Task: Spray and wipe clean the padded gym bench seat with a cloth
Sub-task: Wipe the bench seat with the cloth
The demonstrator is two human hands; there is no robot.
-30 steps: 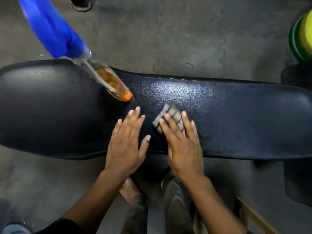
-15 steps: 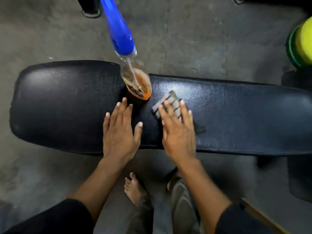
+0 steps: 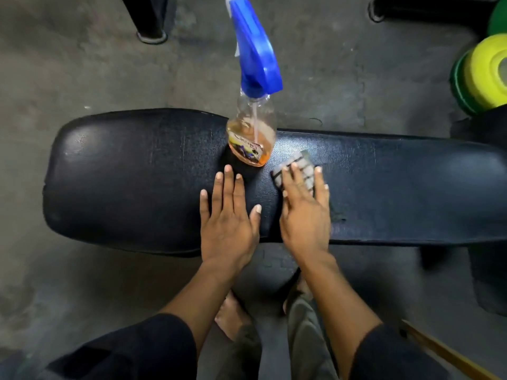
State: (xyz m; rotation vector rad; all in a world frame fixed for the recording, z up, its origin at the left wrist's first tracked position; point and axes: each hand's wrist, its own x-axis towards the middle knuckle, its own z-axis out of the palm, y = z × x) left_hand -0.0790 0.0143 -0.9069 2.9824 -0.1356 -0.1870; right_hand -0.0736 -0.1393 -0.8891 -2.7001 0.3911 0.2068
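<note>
The black padded bench seat [image 3: 123,174] runs across the view. A clear spray bottle [image 3: 251,133] with orange liquid and a blue trigger head stands upright on its far edge. My left hand [image 3: 227,220] lies flat and open on the seat, fingertips just in front of the bottle. My right hand [image 3: 304,215] presses a grey checked cloth [image 3: 301,165] flat against the seat, right of the bottle. Most of the cloth is hidden under my fingers.
Yellow and green weight plates [image 3: 482,75] sit at the far right. A black equipment foot [image 3: 151,23] stands on the concrete floor beyond the bench. My bare feet [image 3: 233,316] are below the seat's near edge. A wooden strip [image 3: 444,352] lies at the lower right.
My view has pulled back, and the seat's left end now shows. Both hands have slid a little to the left along the seat, the right one taking the cloth closer to the bottle.
</note>
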